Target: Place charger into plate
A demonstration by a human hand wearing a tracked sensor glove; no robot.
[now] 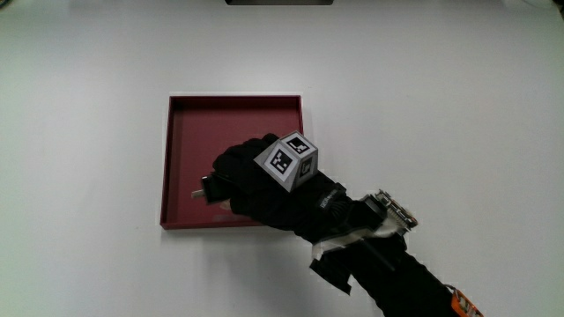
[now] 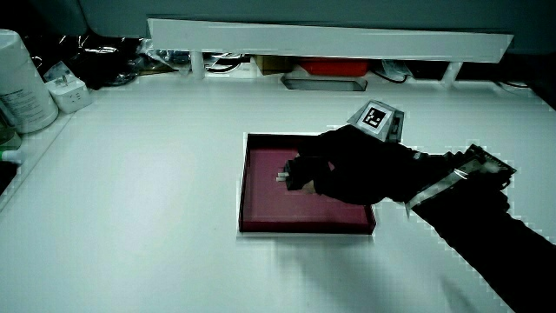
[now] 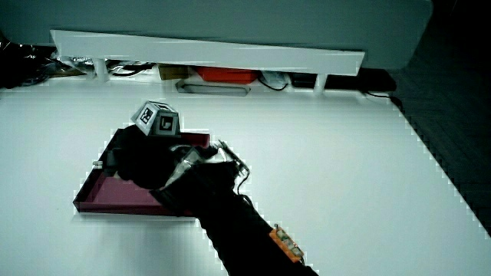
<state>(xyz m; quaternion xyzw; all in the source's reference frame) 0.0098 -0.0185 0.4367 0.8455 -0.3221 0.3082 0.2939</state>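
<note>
Hand (image 1: 256,185) over your plate (image 1: 189,132), fingers pinching the charger (image 1: 204,188); prongs show only in a side view (image 2: 282,177).

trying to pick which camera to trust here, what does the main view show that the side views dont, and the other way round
Only the main view looks straight down, so the plate reads as a full square and the hand sits squarely over the part of it nearer the person. Only the side views show the low partition and the clutter under it; in a side view a white bottle stands at the table's edge. All views share the hand in the dark red plate, fingers curled on the charger, its metal prongs poking out.
</note>
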